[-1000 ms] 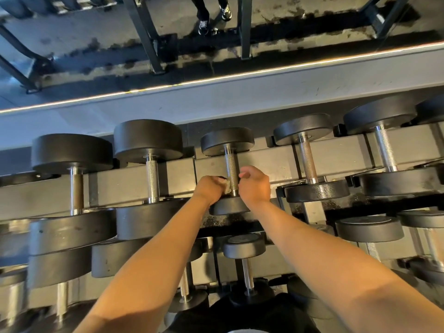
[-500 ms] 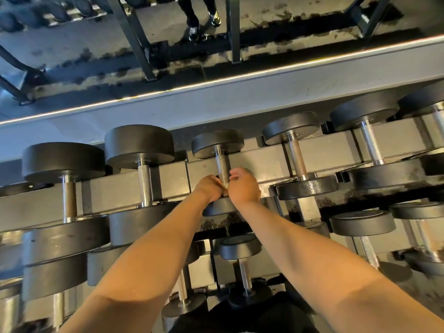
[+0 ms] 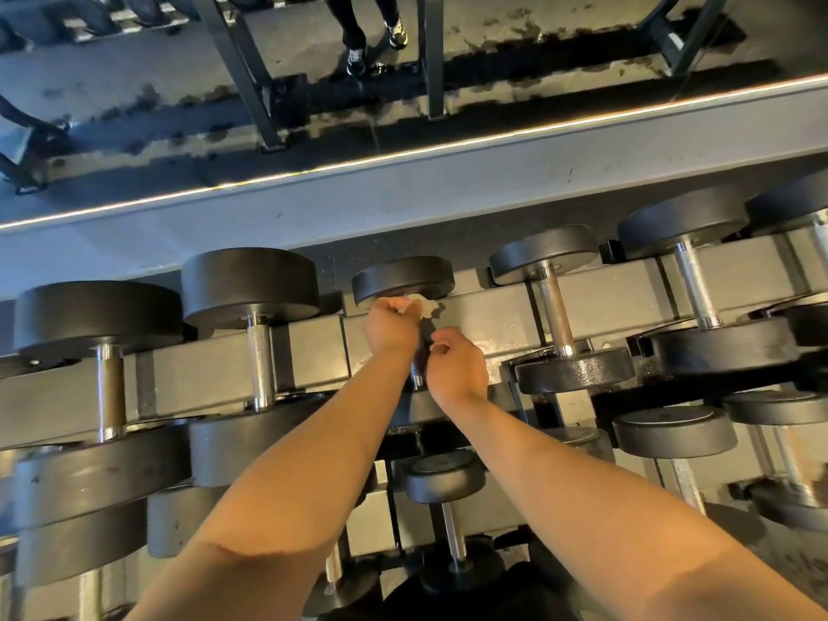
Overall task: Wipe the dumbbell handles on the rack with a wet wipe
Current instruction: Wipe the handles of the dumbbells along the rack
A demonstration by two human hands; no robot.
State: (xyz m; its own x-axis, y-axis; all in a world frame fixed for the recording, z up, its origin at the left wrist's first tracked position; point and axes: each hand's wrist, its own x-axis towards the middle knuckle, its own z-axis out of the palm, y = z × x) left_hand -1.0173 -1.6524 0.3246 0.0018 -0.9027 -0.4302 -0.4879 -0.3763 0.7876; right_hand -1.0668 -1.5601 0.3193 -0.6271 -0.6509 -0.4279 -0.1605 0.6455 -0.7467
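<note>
We see the left hand clench a crumpled white wet wipe atop the small black dumbbell's chrome handle, right hand fingers loosely curled beside it.

A grey metal rack carries a row of black dumbbells with steel handles on its top tier; more dumbbells sit on the tier below.

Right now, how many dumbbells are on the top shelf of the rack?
6 that I can see, left to right: the biggest, the next, the small one under the hands, then three to the right. More may sit beyond the picture's edges.
</note>
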